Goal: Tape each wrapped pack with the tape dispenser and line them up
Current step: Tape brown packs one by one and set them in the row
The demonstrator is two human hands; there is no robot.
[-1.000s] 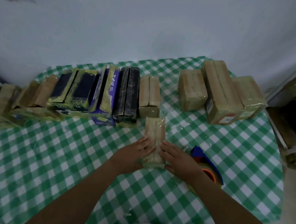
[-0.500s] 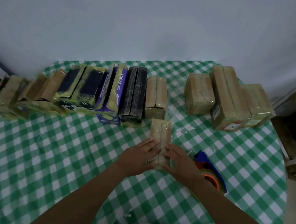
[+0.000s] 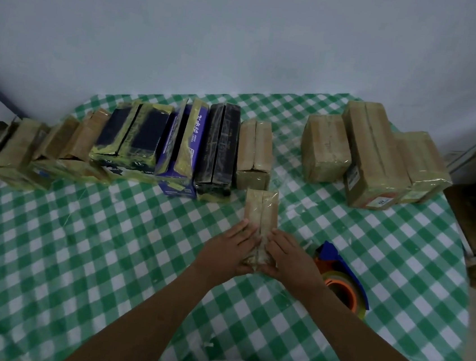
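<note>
Centre frame: tan wrapped pack (image 3: 261,209) lies lengthwise on the checked tablecloth (image 3: 105,254). Left hand (image 3: 228,251) and right hand (image 3: 291,259) flank its near end, fingers straight, pressing its 2 sides. Tape dispenser (image 3: 342,279) lies just right of the right hand, untouched.

a slim tan pack (image 3: 260,209) in clear wrap lies lengthwise mid-tabletop. a row of taped packs (image 3: 176,144) lines the far edge. the blue-orange tape dispenser (image 3: 341,276) lies just right of the slim pack.
</note>
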